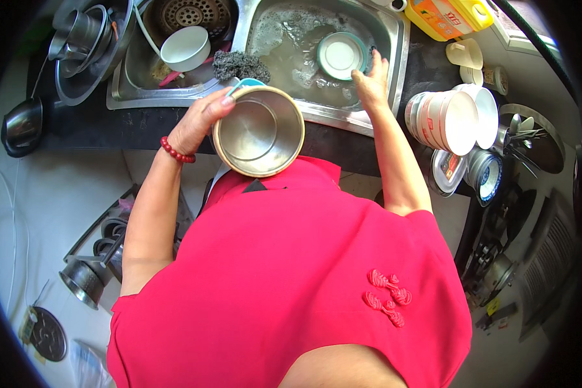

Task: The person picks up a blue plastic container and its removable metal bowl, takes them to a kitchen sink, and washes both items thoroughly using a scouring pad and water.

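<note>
My left hand (200, 118) grips a round steel-lined container (259, 131) by its side, its open mouth turned up towards me; a bit of light blue shows at its far rim. Beyond it a dark scouring pad (241, 67) lies on the divider between the two sink basins. Over the right basin (296, 92), my right hand (372, 80) has its fingers apart beside a round white lid with a teal rim (341, 56), which lies in the cloudy, sudsy water. Whether the fingers touch the lid, I cannot tell. A white bowl (185, 48) rests in the left basin.
Left of the sink, a large metal basin (72, 89) holds steel pots. Stacked bowls (448, 119), a clear plastic container (448, 169) and cups (464, 52) stand on the right of the dark counter, below a yellow detergent jug (448, 17). A black object (22, 127) sits at the far left.
</note>
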### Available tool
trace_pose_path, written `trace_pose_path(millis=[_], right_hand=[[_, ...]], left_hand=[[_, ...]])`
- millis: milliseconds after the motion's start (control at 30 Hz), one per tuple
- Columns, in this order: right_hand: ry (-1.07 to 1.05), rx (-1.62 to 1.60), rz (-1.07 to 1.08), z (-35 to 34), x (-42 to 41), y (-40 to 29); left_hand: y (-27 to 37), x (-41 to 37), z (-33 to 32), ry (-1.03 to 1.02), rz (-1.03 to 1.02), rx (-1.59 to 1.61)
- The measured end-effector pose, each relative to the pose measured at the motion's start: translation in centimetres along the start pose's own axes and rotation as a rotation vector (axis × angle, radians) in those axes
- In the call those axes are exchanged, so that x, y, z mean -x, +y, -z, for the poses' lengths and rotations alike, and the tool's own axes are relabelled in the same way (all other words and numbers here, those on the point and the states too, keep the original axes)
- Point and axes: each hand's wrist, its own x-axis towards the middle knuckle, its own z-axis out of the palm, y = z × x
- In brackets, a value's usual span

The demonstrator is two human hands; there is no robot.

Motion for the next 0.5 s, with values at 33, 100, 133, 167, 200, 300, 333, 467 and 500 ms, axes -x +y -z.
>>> trace_pose_path(millis=[33, 100, 133, 167, 200, 300, 333, 467, 500], right_hand=[[-0.050, -0.130, 0.121, 1.5, 0.7, -3.0], [-0.341, -0.621, -0.091, 4.5, 3.4, -8.8], [-0.349, -0.525, 0.233, 6.0, 4.7, -10.7], [-0.348, -0.415, 0.553, 7.3, 5.9, -12.2], [-0.409, -0.442, 0.708, 8.0, 6.9, -14.2], [-0.582, -0.291, 0.908, 8.0, 8.5, -18.0], [-0.599, -0.214, 0.872, 6.8, 8.5, -18.1], [-0.729, -0.200, 0.561, 5.3, 8.7, -18.7], [-0.707, -0.274, 0.492, 5.4, 8.6, -18.4]], left_hand=[[-1.7, 0.2, 1.1, 0.065, 0.047, 0.037], [-1.8, 0.1, 1.2, 0.155, 0.142, 0.168], [-0.3, 0.0, 0.5, 0.202, 0.186, 0.217], [0.8, -0.4, 0.3, 0.197, 0.224, 0.146], [0.7, -0.9, 0.3, 0.218, 0.219, 0.158], [2.3, -2.3, -0.6, 0.225, 0.137, 0.119], [3.1, -2.6, -1.3, 0.270, 0.142, 0.114], [1.7, -3.4, -0.4, 0.270, 0.141, -0.056], [0.9, -3.7, -0.5, 0.256, 0.004, -0.050]])
